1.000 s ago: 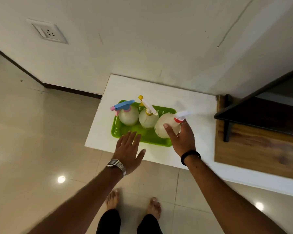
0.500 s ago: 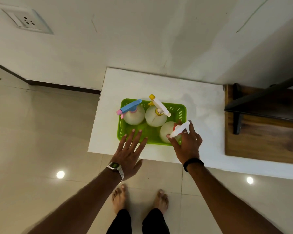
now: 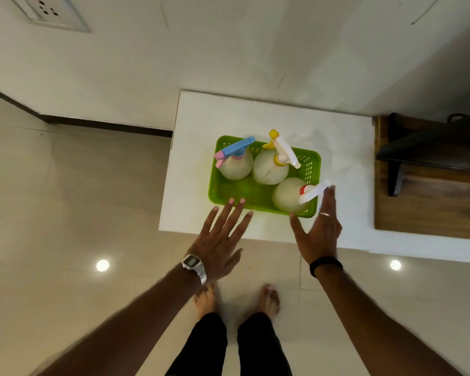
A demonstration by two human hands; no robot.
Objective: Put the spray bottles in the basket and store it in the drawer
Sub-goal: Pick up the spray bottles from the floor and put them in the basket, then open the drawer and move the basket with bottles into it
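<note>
Two hands are spread flat and empty at the near edge of the basket [image 3: 261, 195]: the left hand [image 3: 223, 237] has its fingertips at the near rim, the right hand [image 3: 319, 229] reaches past the right corner, its fingertips by the nozzle of the red-capped bottle [image 3: 292, 195]. All three bottles stand in the basket on the white worktop [image 3: 342, 147], the blue-topped bottle [image 3: 235, 164] and yellow-topped bottle [image 3: 270, 166] behind. Loading looks done; next comes gripping both sides, lifting level, and finding the drawer, which is not visible.
</note>
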